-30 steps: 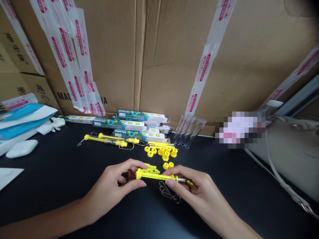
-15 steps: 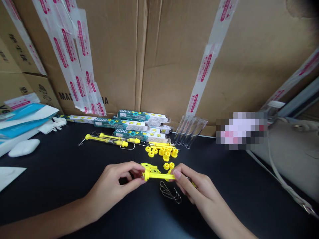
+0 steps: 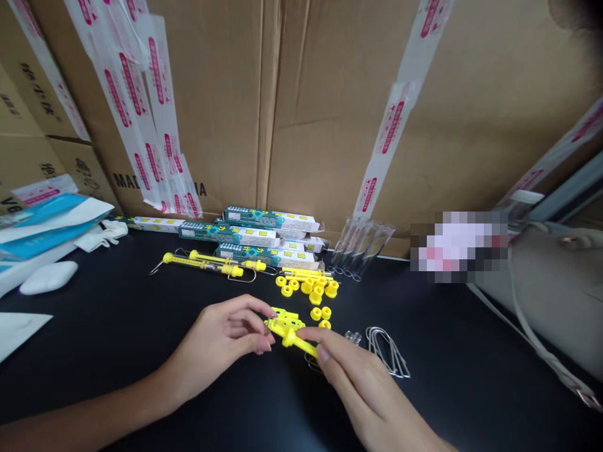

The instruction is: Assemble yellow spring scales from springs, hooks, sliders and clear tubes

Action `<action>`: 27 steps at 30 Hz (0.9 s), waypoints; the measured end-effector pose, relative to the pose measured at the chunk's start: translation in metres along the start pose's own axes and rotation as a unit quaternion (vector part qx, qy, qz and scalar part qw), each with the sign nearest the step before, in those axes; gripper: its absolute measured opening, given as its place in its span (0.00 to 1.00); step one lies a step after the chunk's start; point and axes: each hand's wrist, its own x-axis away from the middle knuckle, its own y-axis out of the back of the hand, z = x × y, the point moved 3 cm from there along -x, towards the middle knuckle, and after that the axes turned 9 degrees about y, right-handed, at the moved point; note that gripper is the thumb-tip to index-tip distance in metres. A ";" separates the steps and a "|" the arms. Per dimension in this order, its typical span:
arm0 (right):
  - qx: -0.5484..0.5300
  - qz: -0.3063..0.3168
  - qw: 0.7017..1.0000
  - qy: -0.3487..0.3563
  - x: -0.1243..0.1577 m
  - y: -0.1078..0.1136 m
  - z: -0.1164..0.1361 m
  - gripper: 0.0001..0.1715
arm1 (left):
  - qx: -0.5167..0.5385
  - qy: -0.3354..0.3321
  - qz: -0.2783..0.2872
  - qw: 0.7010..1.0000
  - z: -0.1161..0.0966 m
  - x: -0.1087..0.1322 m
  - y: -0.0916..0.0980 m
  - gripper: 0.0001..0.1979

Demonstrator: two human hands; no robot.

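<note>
The right hand pinches a yellow plastic spring-scale tube over the black table; the left hand curls just beside it, its grip unclear. Bent wire hooks and flat yellow pieces lie close by. Farther off, loose yellow caps remain unfitted, near two assembled scales and boxed ones.

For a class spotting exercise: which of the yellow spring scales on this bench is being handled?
The yellow one at the right hand's fingertips, in front. The other two spring scales lie flat farther back, untouched.
</note>
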 end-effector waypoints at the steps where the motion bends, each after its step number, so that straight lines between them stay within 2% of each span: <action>1: 0.002 0.000 1.000 -0.002 0.000 -0.001 0.002 0.16 | 0.012 0.001 0.013 1.000 0.000 0.000 -0.001 0.16; 6: -0.009 0.040 0.999 -0.031 -0.002 -0.009 0.005 0.12 | 0.024 -0.014 0.062 0.998 -0.001 0.004 -0.008 0.24; 11: -0.003 0.082 0.996 -0.029 -0.001 -0.013 0.004 0.16 | -0.053 -0.030 0.033 0.998 0.000 0.006 -0.007 0.25; 14: 0.008 0.084 0.996 0.002 -0.001 -0.013 0.007 0.16 | -0.105 -0.086 0.021 0.991 -0.002 0.009 -0.008 0.26; 17: 0.030 0.062 0.997 0.038 -0.002 -0.012 0.012 0.28 | -0.148 -0.147 0.003 0.978 -0.002 0.013 -0.009 0.27; 19: 0.055 0.068 0.995 0.046 -0.002 -0.012 0.015 0.32 | -0.165 -0.165 0.001 0.972 0.000 0.014 -0.009 0.27; 23: 0.124 0.084 0.988 0.037 -0.002 -0.015 0.014 0.32 | -0.175 -0.134 0.025 0.975 0.002 0.013 -0.011 0.27; 27: 0.203 0.080 0.971 0.097 -0.001 -0.019 0.014 0.19 | -0.149 -0.087 0.067 0.983 0.004 0.010 -0.014 0.30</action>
